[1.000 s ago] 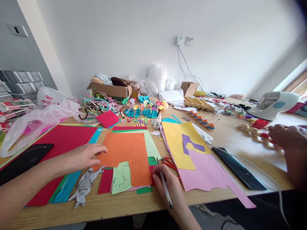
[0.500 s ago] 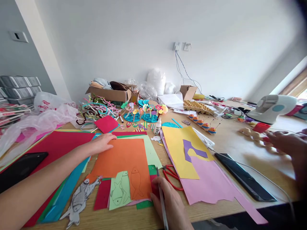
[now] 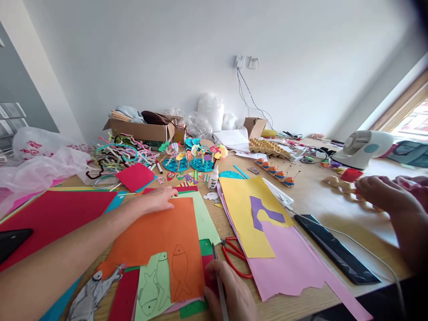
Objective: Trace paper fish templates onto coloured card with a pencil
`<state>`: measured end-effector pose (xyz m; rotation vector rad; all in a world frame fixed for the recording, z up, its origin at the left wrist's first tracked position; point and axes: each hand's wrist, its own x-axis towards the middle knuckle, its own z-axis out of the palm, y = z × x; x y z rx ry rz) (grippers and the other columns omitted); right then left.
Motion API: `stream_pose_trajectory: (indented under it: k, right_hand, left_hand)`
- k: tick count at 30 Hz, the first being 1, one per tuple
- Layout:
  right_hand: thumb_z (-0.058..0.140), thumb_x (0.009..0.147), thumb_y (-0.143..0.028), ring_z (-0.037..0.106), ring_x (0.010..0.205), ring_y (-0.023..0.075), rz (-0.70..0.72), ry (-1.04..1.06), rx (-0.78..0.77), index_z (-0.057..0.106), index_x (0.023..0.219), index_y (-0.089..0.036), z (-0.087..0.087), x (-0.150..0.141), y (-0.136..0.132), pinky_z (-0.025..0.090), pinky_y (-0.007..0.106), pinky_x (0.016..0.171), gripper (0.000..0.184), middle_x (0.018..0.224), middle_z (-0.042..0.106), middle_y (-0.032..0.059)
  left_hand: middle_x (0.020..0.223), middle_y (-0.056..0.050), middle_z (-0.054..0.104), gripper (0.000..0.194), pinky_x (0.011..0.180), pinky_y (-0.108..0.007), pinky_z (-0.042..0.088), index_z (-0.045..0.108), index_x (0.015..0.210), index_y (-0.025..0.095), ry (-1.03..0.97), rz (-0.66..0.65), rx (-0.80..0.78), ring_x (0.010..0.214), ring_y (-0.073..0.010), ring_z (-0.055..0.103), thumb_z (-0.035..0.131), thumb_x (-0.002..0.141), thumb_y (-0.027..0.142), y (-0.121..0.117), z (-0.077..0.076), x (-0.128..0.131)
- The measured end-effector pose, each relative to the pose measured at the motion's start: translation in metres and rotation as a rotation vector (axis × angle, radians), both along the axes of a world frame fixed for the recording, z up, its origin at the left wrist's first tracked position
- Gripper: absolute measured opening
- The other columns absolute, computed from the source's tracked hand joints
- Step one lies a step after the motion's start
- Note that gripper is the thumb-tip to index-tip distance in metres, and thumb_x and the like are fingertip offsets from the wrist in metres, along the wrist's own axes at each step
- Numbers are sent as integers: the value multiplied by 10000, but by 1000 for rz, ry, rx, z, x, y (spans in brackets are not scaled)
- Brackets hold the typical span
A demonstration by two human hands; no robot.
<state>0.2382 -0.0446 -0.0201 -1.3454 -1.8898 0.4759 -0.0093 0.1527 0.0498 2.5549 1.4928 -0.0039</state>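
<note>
My left hand [image 3: 160, 199] lies with its fingers stretched over the top edge of an orange paper sheet [image 3: 157, 232]. My right hand [image 3: 234, 292] grips a slim grey pen [image 3: 221, 290], its dark tip pointing away from me, beside the sheet's lower right edge. A fish outline [image 3: 180, 269] is drawn on the orange sheet. Left of it, a light green piece [image 3: 152, 285] carries more fish outlines. Cut-out grey paper fish [image 3: 88, 296] lie at the lower left. Red-handled scissors [image 3: 236, 258] rest just right of my right hand.
Yellow paper [image 3: 240, 209] and pink paper [image 3: 290, 263] lie to the right, near a dark, shiny flat object [image 3: 337, 249]. Another person's hand [image 3: 384, 196] is at far right, by a white fan [image 3: 363, 149]. A glue bottle [image 3: 213, 179] and fish crafts [image 3: 190, 160] stand farther back.
The view has swung to the right, so most things sit farther left. My left hand has slid a little to the right along the orange sheet's top edge. The pen stays in my right hand.
</note>
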Motion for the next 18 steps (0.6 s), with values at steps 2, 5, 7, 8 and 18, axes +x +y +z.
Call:
stream_pose_trajectory:
  k: [2,5,7,8,18]
  right_hand:
    - [553,689,-69,638,682,169,0,9,6,569,927,-244,1,0,-1,506,220,646,295,792,653,4]
    - [550,720,-91,631,661,162,13,37,5,556,915,-244,2,1,-1,497,214,625,248,783,650,-1]
    - [549,726,-106,629,657,164,15,50,-6,558,914,-243,3,2,1,495,216,617,233,779,651,2]
    - [547,724,-108,627,653,165,13,52,-20,560,914,-242,4,3,2,494,218,614,233,775,651,3]
    - [525,723,-121,611,646,166,0,-9,-102,568,943,-230,12,12,9,500,234,631,249,726,621,-6]
  left_hand:
    - [1220,-95,579,291,857,-456,522,573,1198,166,19,-5,10,1030,-248,604,596,945,307,0,2,4]
    - [1228,-95,579,279,890,-467,502,575,1194,162,19,-11,19,1062,-253,592,598,941,279,-12,9,9]
    - [1222,-86,593,284,940,-422,477,583,1186,165,20,-33,-8,1096,-240,583,617,906,193,-24,14,11]
    - [1227,-79,598,312,967,-385,459,590,1184,178,26,-40,-24,1120,-232,576,626,875,151,-29,16,10]
    - [1269,-115,585,422,993,-375,420,595,1209,187,102,90,-58,1194,-288,539,596,787,166,-24,16,-10]
